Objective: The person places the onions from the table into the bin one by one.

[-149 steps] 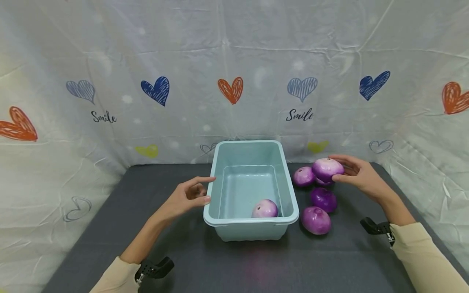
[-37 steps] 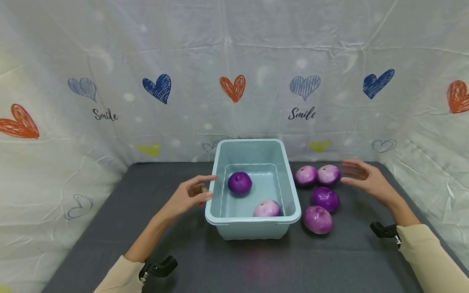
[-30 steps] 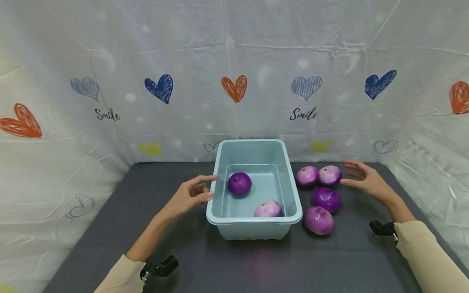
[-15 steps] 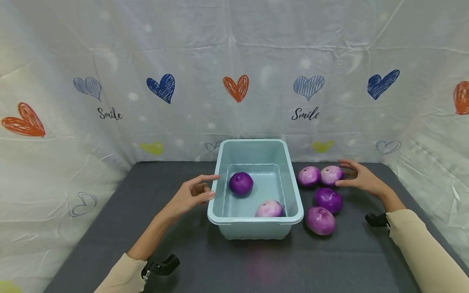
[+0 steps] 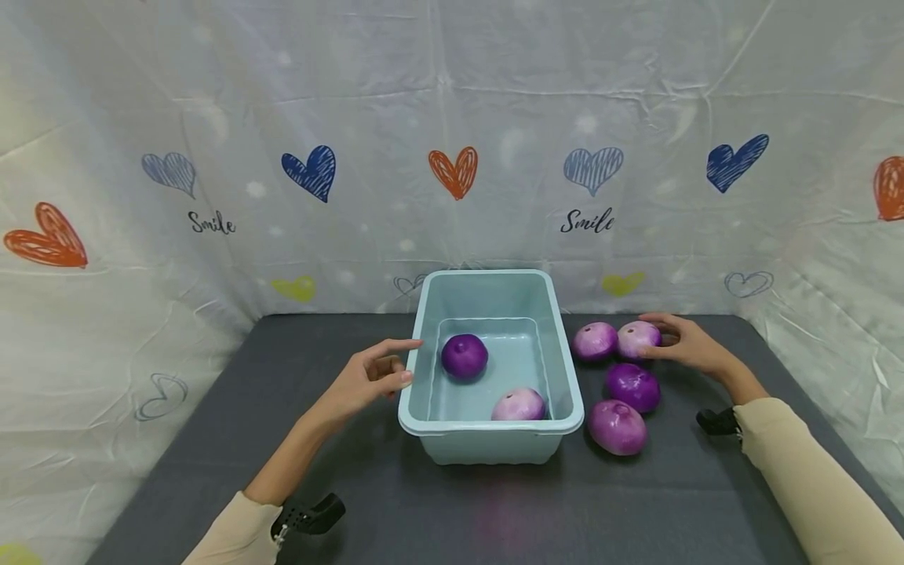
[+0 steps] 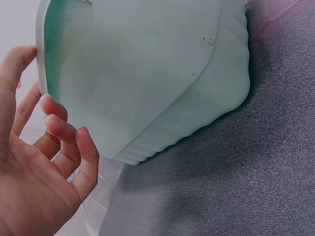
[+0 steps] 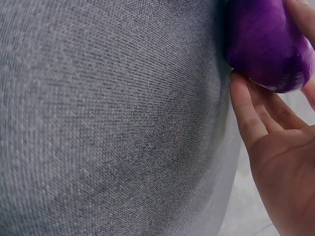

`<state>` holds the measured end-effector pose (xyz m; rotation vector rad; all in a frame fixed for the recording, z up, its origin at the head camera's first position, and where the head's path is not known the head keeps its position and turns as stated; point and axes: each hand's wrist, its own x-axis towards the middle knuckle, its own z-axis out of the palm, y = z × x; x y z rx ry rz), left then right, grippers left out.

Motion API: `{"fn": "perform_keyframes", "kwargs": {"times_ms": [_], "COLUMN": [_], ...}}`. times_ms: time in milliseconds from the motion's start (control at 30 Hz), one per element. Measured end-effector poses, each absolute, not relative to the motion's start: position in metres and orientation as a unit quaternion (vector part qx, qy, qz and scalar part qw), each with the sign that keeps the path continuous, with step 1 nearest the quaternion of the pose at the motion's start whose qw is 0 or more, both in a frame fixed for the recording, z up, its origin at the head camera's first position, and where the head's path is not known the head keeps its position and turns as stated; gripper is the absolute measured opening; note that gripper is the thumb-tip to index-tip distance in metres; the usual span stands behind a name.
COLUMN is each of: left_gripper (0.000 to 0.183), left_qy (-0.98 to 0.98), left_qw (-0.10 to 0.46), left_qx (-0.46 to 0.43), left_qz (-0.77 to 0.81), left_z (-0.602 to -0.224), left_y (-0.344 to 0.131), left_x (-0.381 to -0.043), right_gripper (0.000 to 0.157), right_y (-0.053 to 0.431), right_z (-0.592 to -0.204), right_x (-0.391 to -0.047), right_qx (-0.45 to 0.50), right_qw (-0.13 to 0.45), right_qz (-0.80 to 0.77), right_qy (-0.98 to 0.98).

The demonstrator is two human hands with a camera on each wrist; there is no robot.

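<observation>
My left hand touches the left rim of a pale blue-green plastic bin with fingertip and thumb. In the left wrist view its other fingers hang loosely bent beside the wall. Inside the bin lie a dark purple onion and a paler red onion. At the back right, my right hand grips a pale purple onion, thumb in front and fingers behind. The right wrist view shows this onion between thumb and fingers, low at the cloth.
Left of the gripped onion sits another red onion. A dark purple onion and a larger red onion lie in front, right of the bin. Dark cloth covers the table; a heart-printed curtain hangs behind.
The dark purple onion has come into the bin, and an onion my right hand held earlier is gone from it. Lately my right hand moved left and closed round the back-right onion.
</observation>
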<state>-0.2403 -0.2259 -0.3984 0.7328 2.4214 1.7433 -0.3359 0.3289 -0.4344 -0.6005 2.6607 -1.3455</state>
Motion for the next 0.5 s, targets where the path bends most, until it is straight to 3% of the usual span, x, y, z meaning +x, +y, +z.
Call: {"fn": "perform_keyframes", "kwargs": {"times_ms": [500], "left_gripper": [0.047], "left_qy": [0.785], "left_qw": [0.034], "left_qx": [0.24], "left_qz": [0.57], "left_z": [-0.398], "left_y": [-0.226], "left_x": [-0.24], "right_gripper": [0.073], "right_y": [0.337], "right_z": [-0.427], "right_x": [-0.321], "right_qx": [-0.167], "right_qw": [0.032], "right_qz": [-0.46], "right_qy": [0.872]}}
